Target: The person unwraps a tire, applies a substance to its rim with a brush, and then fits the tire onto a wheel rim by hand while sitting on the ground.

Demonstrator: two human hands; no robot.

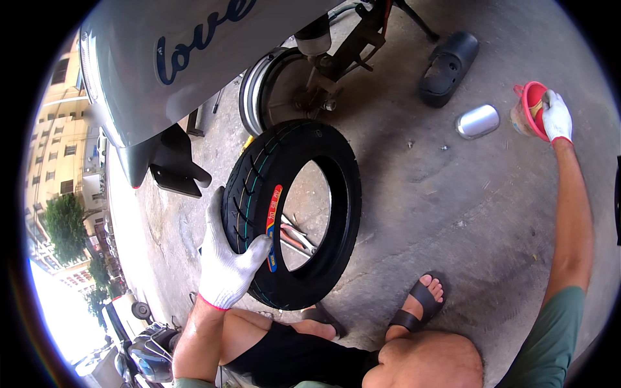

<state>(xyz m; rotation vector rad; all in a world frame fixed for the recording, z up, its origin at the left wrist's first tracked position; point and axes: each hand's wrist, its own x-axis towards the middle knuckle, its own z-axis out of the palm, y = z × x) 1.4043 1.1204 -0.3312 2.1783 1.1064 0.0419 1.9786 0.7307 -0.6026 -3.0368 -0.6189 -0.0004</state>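
Note:
My left hand [228,255], in a white glove with a red cuff, grips the near left side of a black tyre [343,239]. Its thumb lies on the sidewall beside a red and blue label, and its fingers are on the tread. The tyre stands tilted and touches no rim that I can see. Far out to the right, my gloved right hand [557,118] is at the mouth of a small red-rimmed bucket [534,92]. Its fingers curl over something red and yellowish in there, too hidden to name. Beyond the tyre is a bare wheel rim [251,97].
A grey scooter body [194,58] hangs over the upper left. On the concrete lie a black clog [448,70], a silver metal cylinder [477,121] and several hand tools [297,240], seen through the tyre's opening. My sandalled feet are near the tyre.

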